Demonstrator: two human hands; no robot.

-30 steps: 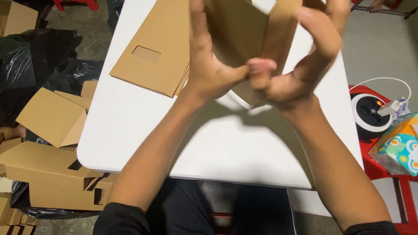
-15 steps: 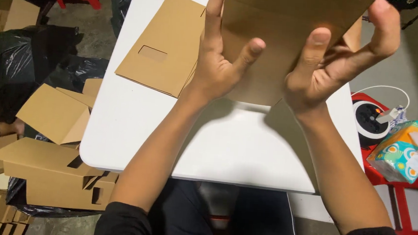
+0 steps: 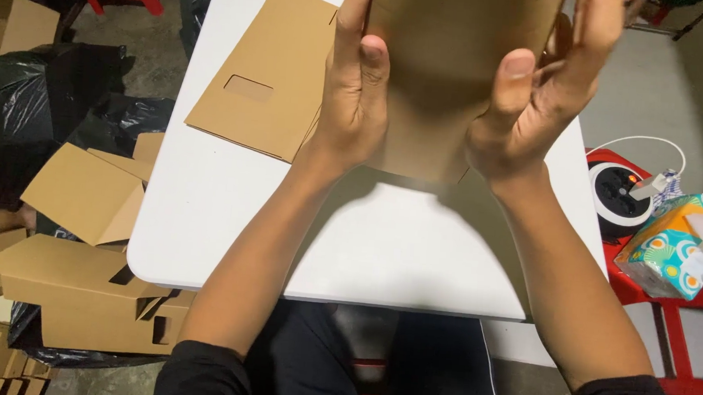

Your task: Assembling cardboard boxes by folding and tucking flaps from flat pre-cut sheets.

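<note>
Cardboard box (image 3: 451, 72) pinched between both hands' fingers (image 3: 361, 66), above white table (image 3: 414, 251), flat cardboard stack (image 3: 269, 76) left, tissue box (image 3: 678, 245) right

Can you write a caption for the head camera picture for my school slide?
Both hands, left hand and right hand, hold a brown cardboard box above a white table.

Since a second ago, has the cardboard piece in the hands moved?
Yes. The cardboard piece now shows a broad flat face and hangs lower toward the white table; the flat stack stayed put.
</note>
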